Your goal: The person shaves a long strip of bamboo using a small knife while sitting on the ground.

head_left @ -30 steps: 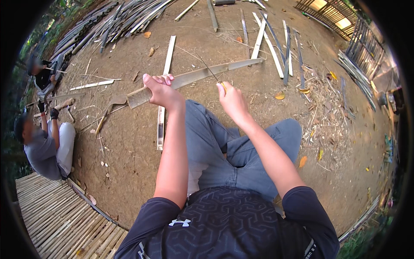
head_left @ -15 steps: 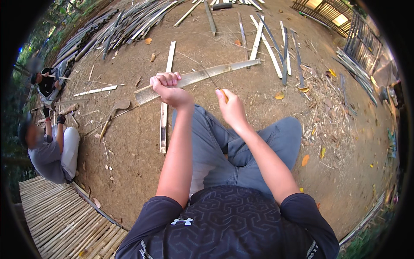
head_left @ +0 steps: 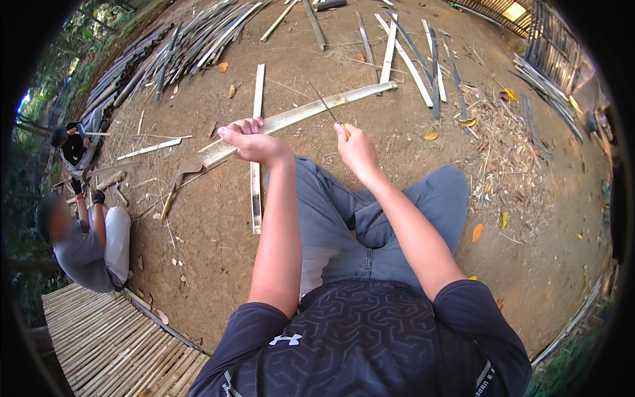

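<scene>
My left hand point(head_left: 254, 141) is closed round a long split bamboo piece point(head_left: 317, 109), pale and hollow on its inner face. The piece slants from lower left up to the right, in front of my knees. In my right hand point(head_left: 358, 153) is a knife point(head_left: 323, 102) with a brown handle and a thin dark blade pointing up and left. The blade crosses the bamboo in view; whether it touches cannot be made out. Behind my left hand, a narrower bamboo strip point(head_left: 257, 92) lies on the ground. A curved-bladed tool with a wooden handle point(head_left: 169, 202) rests to the left.
Two people sit at the left, one in a grey shirt point(head_left: 83, 259), the other farther back point(head_left: 78, 149). A slatted bamboo platform point(head_left: 119, 341) is at lower left. Bamboo piles point(head_left: 205, 43) lie far left, with loose strips point(head_left: 410, 63) ahead and shavings point(head_left: 506, 155) at right.
The view has tilted slightly. My left hand has come a little lower and left with the bamboo still in it. The knife's blade now points more steeply upward.
</scene>
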A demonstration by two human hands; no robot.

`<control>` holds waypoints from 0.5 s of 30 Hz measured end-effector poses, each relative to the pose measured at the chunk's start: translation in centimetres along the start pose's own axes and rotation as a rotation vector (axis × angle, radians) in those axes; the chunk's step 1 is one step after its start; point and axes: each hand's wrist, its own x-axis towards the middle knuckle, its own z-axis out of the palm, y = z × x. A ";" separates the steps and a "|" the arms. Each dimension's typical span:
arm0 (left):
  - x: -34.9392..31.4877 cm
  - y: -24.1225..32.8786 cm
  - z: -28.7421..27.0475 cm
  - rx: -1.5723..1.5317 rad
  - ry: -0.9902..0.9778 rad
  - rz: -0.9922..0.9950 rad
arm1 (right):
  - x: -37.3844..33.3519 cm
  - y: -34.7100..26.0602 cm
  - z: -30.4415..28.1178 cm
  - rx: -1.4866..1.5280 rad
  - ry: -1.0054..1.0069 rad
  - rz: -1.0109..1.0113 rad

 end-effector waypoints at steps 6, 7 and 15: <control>1.7 0.0 -2.1 -0.034 0.038 0.006 | -2.6 -2.5 1.4 -0.033 -0.084 -0.052; 1.5 0.1 -1.7 -0.031 0.052 -0.011 | -1.3 -0.6 1.8 -0.032 -0.049 -0.017; 2.6 -0.2 -2.8 -0.018 0.052 0.013 | -0.4 2.4 3.5 -0.038 0.005 -0.111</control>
